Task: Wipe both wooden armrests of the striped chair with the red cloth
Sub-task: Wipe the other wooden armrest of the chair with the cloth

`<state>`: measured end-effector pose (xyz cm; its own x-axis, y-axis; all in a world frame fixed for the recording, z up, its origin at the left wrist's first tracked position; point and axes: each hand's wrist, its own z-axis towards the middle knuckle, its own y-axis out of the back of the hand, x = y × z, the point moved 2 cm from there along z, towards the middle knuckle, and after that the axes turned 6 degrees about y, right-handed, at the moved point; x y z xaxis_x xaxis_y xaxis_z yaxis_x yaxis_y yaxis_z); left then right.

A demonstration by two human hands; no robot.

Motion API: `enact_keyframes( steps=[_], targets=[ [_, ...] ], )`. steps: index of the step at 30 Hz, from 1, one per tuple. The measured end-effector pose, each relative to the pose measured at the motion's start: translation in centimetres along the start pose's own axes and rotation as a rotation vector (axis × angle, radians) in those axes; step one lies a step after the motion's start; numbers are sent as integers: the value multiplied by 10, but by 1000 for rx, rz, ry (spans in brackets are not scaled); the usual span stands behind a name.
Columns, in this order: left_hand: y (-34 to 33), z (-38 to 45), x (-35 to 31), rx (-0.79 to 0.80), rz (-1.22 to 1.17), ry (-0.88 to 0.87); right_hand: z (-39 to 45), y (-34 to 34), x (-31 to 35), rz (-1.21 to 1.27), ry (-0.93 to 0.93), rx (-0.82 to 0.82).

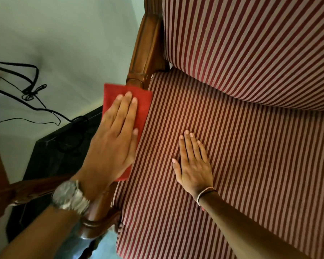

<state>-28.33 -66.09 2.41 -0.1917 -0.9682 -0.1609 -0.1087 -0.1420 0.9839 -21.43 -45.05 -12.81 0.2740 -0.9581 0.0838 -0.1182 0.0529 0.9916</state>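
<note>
The striped chair (232, 165) fills the right of the head view, with a red-and-cream seat and backrest. Its left wooden armrest (146, 49) runs from the backrest post down toward me. The red cloth (144, 101) lies flat along that armrest. My left hand (114, 144) presses on the cloth with fingers stretched out and covers most of it. My right hand (193, 163) rests flat on the seat cushion, fingers apart, holding nothing. The right armrest is out of view.
A black cabinet or table (51, 157) stands just left of the chair, with black cables (32, 86) hanging along the pale wall above it. A carved wooden piece (26, 189) crosses at lower left. The armrest's front post (95, 223) sits under my wrist.
</note>
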Motion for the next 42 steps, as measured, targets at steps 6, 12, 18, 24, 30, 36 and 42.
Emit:
enact_keyframes(
  steps=[6,12,18,24,30,36,42],
  targets=[
    [1,29,-7,-30,-62,54,-1,1,-2,-3,8,-11],
    [-1,3,-2,-22,-28,18,-1,0,-2,6,2,-7],
    [3,60,-7,-69,-131,56,0,1,0,-9,4,7],
    [-9,-32,4,-32,-24,52,1,-3,-2,7,2,-1],
    [1,45,-6,-48,25,18,1,-5,0,-24,5,29],
    [-5,-23,2,-36,-16,43,0,-3,1,-10,10,21],
    [-4,-31,2,1,26,5,-1,-3,1,-16,6,19]
  ],
)
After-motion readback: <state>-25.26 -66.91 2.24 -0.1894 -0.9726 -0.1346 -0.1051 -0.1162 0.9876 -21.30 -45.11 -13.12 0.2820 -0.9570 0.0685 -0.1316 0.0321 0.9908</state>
